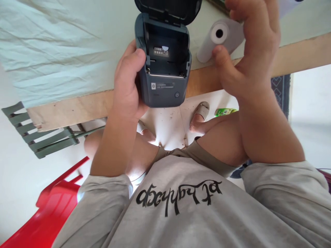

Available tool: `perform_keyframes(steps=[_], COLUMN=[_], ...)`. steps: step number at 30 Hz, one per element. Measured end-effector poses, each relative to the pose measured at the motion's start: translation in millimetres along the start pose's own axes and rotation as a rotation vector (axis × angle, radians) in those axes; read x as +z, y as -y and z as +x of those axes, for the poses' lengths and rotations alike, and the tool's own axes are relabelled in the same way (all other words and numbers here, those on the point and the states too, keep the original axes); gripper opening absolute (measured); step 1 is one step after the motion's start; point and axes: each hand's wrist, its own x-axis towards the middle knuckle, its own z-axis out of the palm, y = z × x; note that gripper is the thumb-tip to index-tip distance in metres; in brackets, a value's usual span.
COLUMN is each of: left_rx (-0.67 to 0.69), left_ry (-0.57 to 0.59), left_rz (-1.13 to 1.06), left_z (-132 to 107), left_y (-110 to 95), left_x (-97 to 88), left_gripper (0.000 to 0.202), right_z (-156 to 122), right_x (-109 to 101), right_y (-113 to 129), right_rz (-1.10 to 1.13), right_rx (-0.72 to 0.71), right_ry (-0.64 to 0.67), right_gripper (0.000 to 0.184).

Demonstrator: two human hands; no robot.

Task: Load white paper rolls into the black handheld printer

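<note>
A dark blue-grey portable label printer (165, 89) is gripped in my left hand (129, 79), with the thumb on its side edge. Its black lid (169, 10) stands raised, and the paper bay inside shows a small printed sticker (161, 51) and no roll. My right hand (250, 48) is raised at the right, thumb and fingers apart. Just behind its thumb, a white paper roll (205, 48) with a dark core hole is on the table. Thumb and roll overlap in view; I cannot tell whether they touch.
A pale green cloth (64, 51) covers the table, which has a bare wooden front edge (74, 108). A green slatted folding stool (38, 134) and a red plastic chair (49, 206) stand at the left. A green packet (224, 111) lies on the floor.
</note>
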Motion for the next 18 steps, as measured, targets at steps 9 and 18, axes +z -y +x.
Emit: perform_keyframes(steps=[9,18], left_rx=[0.05,0.066], left_ry=[0.028,-0.001], left_rz=[0.015,0.083], left_z=[0.4,4.8], left_y=[4.6,9.0], left_x=[-2.5,-3.6], left_gripper=[0.012,0.009], right_z=[4.2,5.0], right_x=[10.6,15.7], right_y=[-2.8,-4.5], right_rz=[-0.075,0.033], right_rx=[0.089,0.094], right_ry=[0.03,-0.023], right_gripper=[0.041,0.05])
